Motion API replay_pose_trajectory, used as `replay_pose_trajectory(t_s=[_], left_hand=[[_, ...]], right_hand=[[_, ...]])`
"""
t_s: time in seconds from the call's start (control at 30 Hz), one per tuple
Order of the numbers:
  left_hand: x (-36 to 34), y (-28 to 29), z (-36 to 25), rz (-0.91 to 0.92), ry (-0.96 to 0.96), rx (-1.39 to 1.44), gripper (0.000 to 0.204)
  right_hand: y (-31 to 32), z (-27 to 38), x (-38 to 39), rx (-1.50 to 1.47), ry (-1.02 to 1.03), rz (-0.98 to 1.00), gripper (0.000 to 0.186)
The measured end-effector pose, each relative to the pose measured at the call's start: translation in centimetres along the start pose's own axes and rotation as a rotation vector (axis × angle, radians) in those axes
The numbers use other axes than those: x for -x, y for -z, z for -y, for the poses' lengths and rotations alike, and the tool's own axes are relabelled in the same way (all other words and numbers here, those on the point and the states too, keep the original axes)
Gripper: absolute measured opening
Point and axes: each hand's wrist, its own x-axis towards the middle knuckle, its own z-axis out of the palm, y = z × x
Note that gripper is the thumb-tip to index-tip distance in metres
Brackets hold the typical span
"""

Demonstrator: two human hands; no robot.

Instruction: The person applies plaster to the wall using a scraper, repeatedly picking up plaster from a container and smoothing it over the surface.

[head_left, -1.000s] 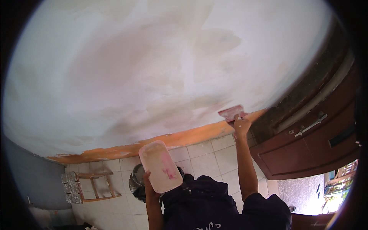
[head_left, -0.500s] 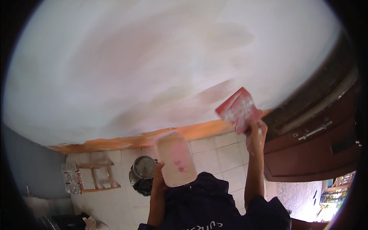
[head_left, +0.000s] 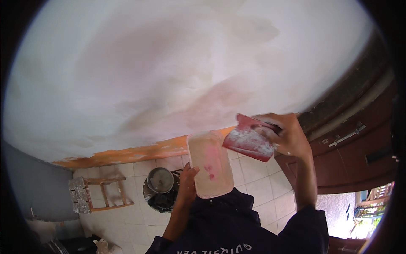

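Observation:
My left hand (head_left: 188, 182) grips the left side of a shallow, rounded rectangular tray (head_left: 198, 156), its thumb over the rim. Pale residue and pink stains mark the tray's inside. In my right hand (head_left: 292, 133) is a red putty spreader (head_left: 249, 146) with white putty smeared over its flat face. The spreader is tilted beside the tray's upper right edge; whether they touch I cannot tell. Ahead, the white wall (head_left: 148, 76) carries blotchy pinkish and grey patches, with an orange strip (head_left: 127, 153) along its foot.
On the tiled floor (head_left: 253, 173) a round grey container (head_left: 160, 180) rests on a black one (head_left: 158, 204). A small wooden stool or frame (head_left: 108, 207) stands farther left. To the right are a dark brown door (head_left: 359, 165) with a metal handle and a bright opening onto the outside.
My right hand has turned the spreader over and brought it down from the wall toward the tray. The tray in my left hand has shifted right and slightly up.

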Motion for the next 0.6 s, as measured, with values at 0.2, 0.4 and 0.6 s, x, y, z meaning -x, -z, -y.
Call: replay_pose_trajectory(t_s=[0.2,0.4,0.6], left_hand=[[-0.2,1.0,-1.3,0.092,0.14,0.052,0.054],[-0.9,0.4,-3.0,0.151,0.005,0.335,0.055],[-1.5,2.1,-2.8,0.054,0.041,0.276,0.055]], right_hand=[[-1.6,-0.7,-3.7,-0.037,0.109,0.04,0.019],[-5.7,-6.2,0.1,-0.674,-0.315,-0.195,0.024],[-11.0,-7.6,0.7,-0.873,-0.356,-0.3,0.023]])
